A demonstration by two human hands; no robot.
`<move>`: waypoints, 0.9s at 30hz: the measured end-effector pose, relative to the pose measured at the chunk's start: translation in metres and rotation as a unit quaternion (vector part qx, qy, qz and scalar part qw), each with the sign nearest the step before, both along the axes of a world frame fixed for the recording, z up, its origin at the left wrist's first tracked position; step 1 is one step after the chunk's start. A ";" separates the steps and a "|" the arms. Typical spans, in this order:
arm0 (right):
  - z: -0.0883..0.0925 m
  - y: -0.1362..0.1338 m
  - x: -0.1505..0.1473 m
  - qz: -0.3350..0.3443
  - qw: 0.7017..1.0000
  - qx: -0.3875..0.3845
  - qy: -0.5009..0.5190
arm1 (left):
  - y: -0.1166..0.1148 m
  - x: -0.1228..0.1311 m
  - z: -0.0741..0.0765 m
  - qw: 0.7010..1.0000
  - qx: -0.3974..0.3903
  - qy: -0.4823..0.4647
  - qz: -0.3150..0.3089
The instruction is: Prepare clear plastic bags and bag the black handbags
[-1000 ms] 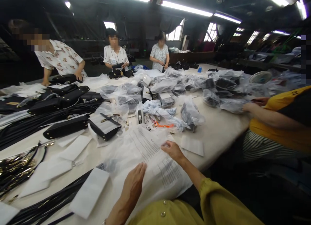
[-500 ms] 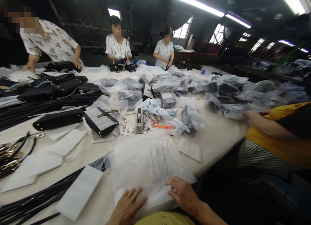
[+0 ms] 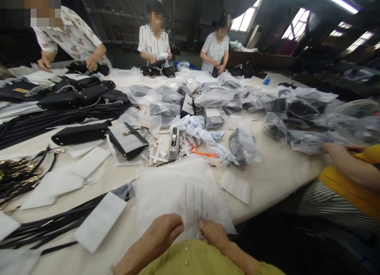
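A clear plastic bag with lines of printed text lies flat at the table's near edge, in front of my body. My left hand is closed, its fingers curled over the bag's near part; what lies between them is hidden. On the printed side, my right hand pinches the bag near its close edge. A white foam sheet rests left of the bag over a bundle of black straps. Another white sheet lies to the right of it.
Beyond the bag stand a tape dispenser, a black handbag and a crumpled pale blue cloth. Bagged black items cover the table's middle. A person in yellow works at the right; several people work across the table.
Both hands have drawn nearer my body and closer together, and their fingers have gone from spread to closed. The camera view has shifted, while the bag stays at the near edge.
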State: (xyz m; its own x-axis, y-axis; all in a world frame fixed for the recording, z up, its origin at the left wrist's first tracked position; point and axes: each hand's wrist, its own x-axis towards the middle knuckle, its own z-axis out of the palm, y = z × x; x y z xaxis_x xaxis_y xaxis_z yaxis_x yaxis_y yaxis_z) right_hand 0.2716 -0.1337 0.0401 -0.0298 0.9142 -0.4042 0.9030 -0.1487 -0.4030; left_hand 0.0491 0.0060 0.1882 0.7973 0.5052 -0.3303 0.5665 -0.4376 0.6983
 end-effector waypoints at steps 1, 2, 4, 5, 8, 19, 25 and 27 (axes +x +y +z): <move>-0.003 0.004 0.000 0.006 1.000 -0.006 -0.007 | 0.014 0.028 0.013 0.998 0.054 -0.027 0.005; -0.005 0.007 0.001 0.012 1.000 -0.015 -0.016 | 0.028 0.058 0.023 0.993 0.113 -0.038 0.009; -0.008 0.013 0.000 0.019 0.999 -0.031 -0.033 | 0.055 0.115 0.030 0.979 0.206 -0.009 -0.004; -0.009 0.014 -0.001 0.020 0.998 -0.037 -0.040 | 0.067 0.140 0.027 0.974 0.224 0.022 -0.018; -0.014 0.013 -0.006 0.008 0.997 -0.052 -0.057 | 0.090 0.193 0.002 0.971 0.202 0.108 -0.069; -0.038 -0.002 -0.027 -0.047 0.994 -0.084 -0.050 | 0.132 0.229 -0.047 0.980 0.194 0.049 -0.023; -0.027 -0.005 -0.014 -0.087 0.991 -0.100 -0.003 | 0.125 0.188 -0.040 0.965 0.252 -0.066 -0.015; -0.013 0.000 -0.004 -0.095 0.988 -0.117 0.036 | 0.109 0.146 -0.036 0.945 0.291 -0.142 -0.045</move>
State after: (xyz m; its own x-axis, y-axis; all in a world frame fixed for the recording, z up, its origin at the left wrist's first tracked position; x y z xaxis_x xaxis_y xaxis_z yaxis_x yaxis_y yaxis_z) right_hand 0.2677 -0.1337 0.0268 0.0964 0.7875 -0.6087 0.8198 -0.4096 -0.4001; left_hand 0.1952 0.1148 0.1521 0.8600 0.4620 0.2168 0.3353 -0.8318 0.4425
